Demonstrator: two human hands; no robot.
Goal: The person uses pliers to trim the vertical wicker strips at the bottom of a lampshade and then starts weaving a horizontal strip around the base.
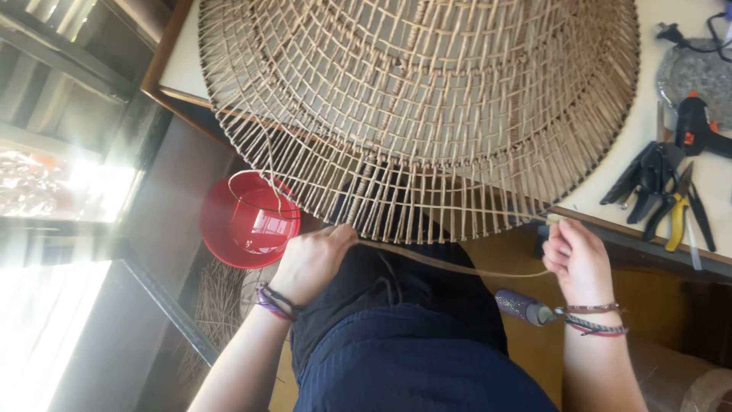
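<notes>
Mostly woven, the round wicker frame [419, 99] overhangs the desk [648, 152] edge with its rim spokes open, while the left hand [309, 259] and right hand [576, 259] are both closed on the loose cane strand [457, 267].

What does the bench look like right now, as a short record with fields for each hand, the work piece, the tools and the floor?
left hand: left hand closed at the lower rim of the woven piece, on the cane strand
right hand: right hand pinching the cane strand at the rim
work piece: large round woven piece lying on the table, its edge overhanging
tools: pliers and glue gun on the table at right
floor: red bucket beside loose fibres
</notes>
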